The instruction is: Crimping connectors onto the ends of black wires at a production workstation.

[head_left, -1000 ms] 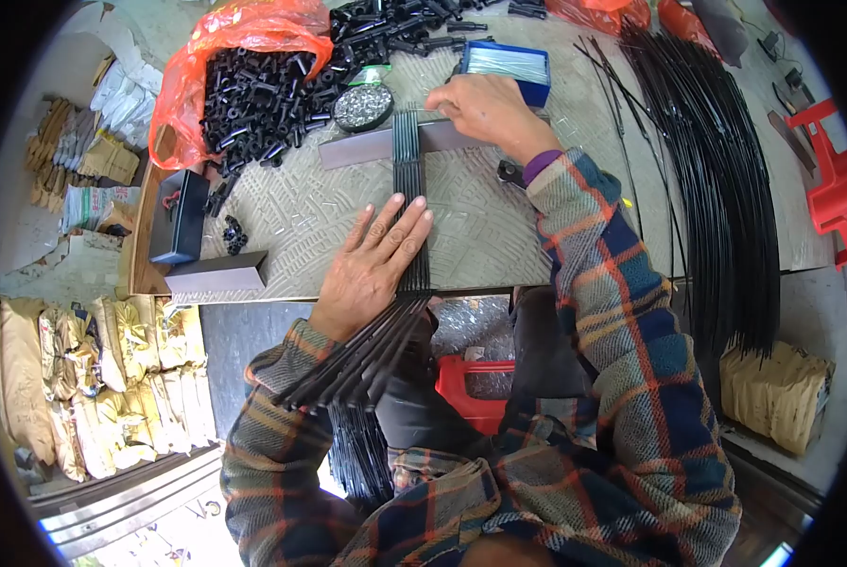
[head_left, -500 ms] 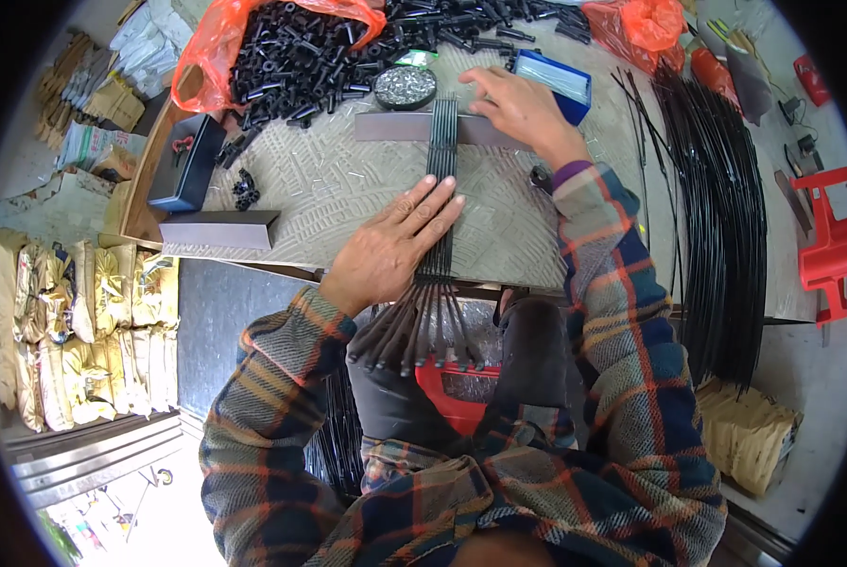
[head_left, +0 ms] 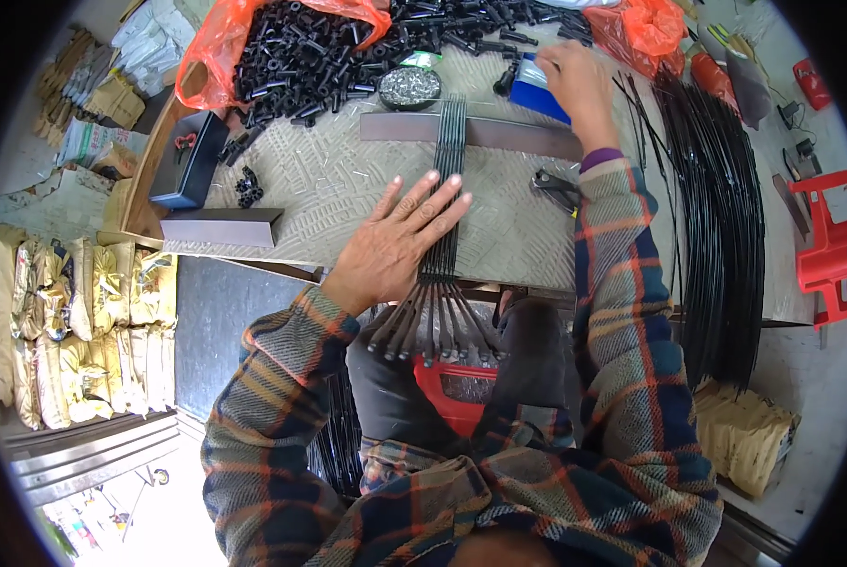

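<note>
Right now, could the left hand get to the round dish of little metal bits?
Probably yes. The left hand lies flat on the rods, and the dish sits just beyond the metal bar, with only bare mat between.

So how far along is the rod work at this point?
Done, it seems: a row of black rods lies side by side on the bench, tips under the metal bar. In hand: the left hand presses them flat while the right hand reaches into the blue box. Left: a large bundle of black rods and a heap of black plastic pieces lie unused.
</note>
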Demonstrator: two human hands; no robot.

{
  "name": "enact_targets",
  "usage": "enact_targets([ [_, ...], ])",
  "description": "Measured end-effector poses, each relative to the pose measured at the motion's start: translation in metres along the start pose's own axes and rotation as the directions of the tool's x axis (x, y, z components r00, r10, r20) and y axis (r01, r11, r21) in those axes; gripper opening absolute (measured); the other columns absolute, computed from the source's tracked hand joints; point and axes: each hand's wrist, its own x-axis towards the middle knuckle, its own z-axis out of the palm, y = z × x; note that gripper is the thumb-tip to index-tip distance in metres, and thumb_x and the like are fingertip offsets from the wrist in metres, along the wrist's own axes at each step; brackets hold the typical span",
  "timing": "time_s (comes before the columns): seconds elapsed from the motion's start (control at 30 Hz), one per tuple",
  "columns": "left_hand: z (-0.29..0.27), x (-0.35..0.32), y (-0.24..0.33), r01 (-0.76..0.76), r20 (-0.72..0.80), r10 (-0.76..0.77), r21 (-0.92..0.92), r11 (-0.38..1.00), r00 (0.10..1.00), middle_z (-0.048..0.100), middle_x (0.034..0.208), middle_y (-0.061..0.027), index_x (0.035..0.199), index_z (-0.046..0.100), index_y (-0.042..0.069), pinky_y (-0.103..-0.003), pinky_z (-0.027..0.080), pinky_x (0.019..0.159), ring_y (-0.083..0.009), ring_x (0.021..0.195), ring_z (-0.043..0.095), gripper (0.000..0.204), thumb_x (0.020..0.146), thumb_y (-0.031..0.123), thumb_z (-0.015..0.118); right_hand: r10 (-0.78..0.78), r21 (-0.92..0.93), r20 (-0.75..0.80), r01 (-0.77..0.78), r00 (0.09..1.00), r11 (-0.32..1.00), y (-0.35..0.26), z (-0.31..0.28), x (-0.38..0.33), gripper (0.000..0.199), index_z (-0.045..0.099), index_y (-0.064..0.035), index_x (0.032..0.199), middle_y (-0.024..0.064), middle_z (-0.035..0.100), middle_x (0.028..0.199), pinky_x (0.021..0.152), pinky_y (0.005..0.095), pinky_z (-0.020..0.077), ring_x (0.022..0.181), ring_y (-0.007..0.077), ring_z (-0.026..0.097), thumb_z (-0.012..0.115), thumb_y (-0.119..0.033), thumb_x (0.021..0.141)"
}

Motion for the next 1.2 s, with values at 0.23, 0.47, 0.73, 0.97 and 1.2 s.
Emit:
enact_targets([
  [0.23, -0.005, -0.012, 0.021, -0.015, -0.008, 0.014, -0.238, 0.971, 1.0, 0.03, 0.145, -0.0112, 0.139, 0.029, 0.002, -0.04, 0.025, 0.109, -0.0287, 0.135, 0.025, 0.071, 0.081, 0.036, 0.052, 0.014, -0.194, 0.069, 0.0, 0.998, 0.981, 0.027, 0.001, -0.001, 0.013, 0.067, -0.0157, 0.082, 0.0054, 0.06, 0.091, 0.078, 0.0424, 0.0373, 0.092, 0.0245, 0.058, 0.064, -0.027, 0.077],
  [0.47, -0.003, -0.013, 0.028, -0.026, -0.058, 0.014, -0.223, 0.975, 0.998, 0.034, 0.142, -0.0137, 0.136, 0.034, 0.0, -0.04, 0.027, 0.108, -0.0303, 0.133, 0.03, 0.077, 0.077, 0.045, 0.057, 0.093, -0.137, 0.17, -0.07, 0.981, 0.988, 0.023, -0.003, -0.003, 0.012, 0.067, -0.0124, 0.082, 0.0063, 0.06, 0.088, 0.077, 0.0405, 0.0367, 0.093, 0.0234, 0.056, 0.067, -0.022, 0.074],
  [0.73, -0.004, -0.008, 0.029, -0.02, -0.009, 0.018, -0.274, 0.962, 1.0, 0.029, 0.143, -0.0181, 0.137, 0.031, -0.002, -0.043, 0.026, 0.108, -0.0348, 0.133, 0.027, 0.093, 0.069, 0.051, 0.065, 0.113, -0.196, 0.204, -0.073, 0.972, 0.978, 0.029, 0.009, -0.004, 0.011, 0.07, -0.0145, 0.079, 0.0081, 0.064, 0.082, 0.078, 0.0421, 0.0405, 0.083, 0.0264, 0.062, 0.063, -0.021, 0.073],
  [0.97, -0.008, -0.003, 0.034, -0.045, -0.091, 0.025, -0.224, 0.974, 0.996, 0.034, 0.14, -0.0194, 0.134, 0.034, -0.004, -0.044, 0.029, 0.106, -0.0356, 0.132, 0.029, 0.096, 0.067, 0.056, 0.068, 0.049, -0.11, -0.097, -0.06, 0.994, 0.992, 0.023, 0.004, -0.003, 0.007, 0.062, -0.0085, 0.071, 0.0103, 0.058, 0.077, 0.073, 0.0467, 0.0405, 0.081, 0.0294, 0.059, 0.055, -0.009, 0.074],
  [1.2, -0.007, -0.005, 0.033, -0.054, -0.105, 0.031, -0.221, 0.974, 0.994, 0.034, 0.14, -0.0193, 0.134, 0.035, -0.004, -0.046, 0.029, 0.105, -0.036, 0.132, 0.029, 0.096, 0.069, 0.06, 0.064, 0.056, 0.284, -0.102, -0.025, 0.993, 0.959, -0.001, -0.014, -0.008, 0.004, 0.057, -0.0096, 0.08, 0.0096, 0.059, 0.08, 0.065, 0.0443, 0.0432, 0.076, 0.0326, 0.059, 0.055, -0.013, 0.078],
])
